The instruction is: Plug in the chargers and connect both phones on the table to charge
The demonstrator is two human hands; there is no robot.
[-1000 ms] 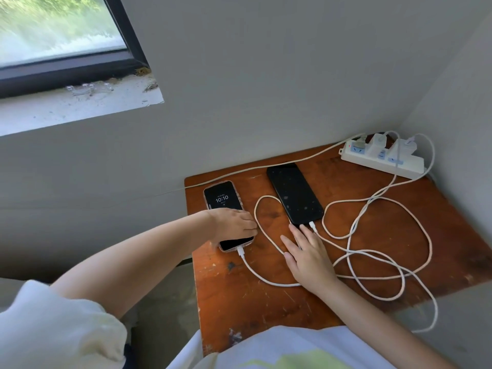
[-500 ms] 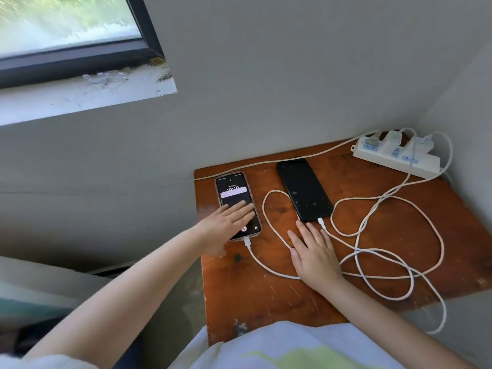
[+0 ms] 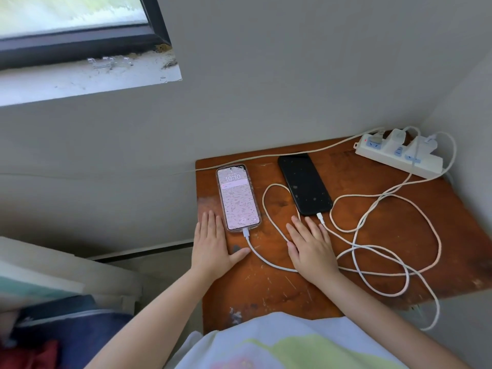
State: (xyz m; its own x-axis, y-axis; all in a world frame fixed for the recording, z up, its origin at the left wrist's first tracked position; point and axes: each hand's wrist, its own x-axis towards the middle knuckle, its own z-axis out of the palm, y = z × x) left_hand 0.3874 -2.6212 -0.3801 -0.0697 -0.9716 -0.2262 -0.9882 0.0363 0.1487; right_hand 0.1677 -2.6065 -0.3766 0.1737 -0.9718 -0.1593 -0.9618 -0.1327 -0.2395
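Observation:
A phone in a pink case [image 3: 237, 197] lies on the left of the brown table [image 3: 372, 235], its screen lit and showing 10:10, with a white cable plugged into its bottom end. A black phone [image 3: 304, 183] lies to its right, screen dark, with a white connector [image 3: 320, 218] at its bottom end. Both white cables [image 3: 378, 251] loop over the table to two white chargers [image 3: 399, 138] plugged into a white power strip [image 3: 399, 158]. My left hand [image 3: 213, 245] lies flat beside the pink phone. My right hand [image 3: 311, 247] lies flat just below the black phone, over a cable.
The table stands in a corner between grey walls. The strip's own cord [image 3: 279, 155] runs along the table's back edge to the left. A window sill [image 3: 80, 81] is at upper left. Bedding and dark fabric [image 3: 66, 315] lie to the lower left.
My left hand has come off the pink phone's screen and now rests flat on the table beside it. The phone's screen has brightened. My right hand has barely moved.

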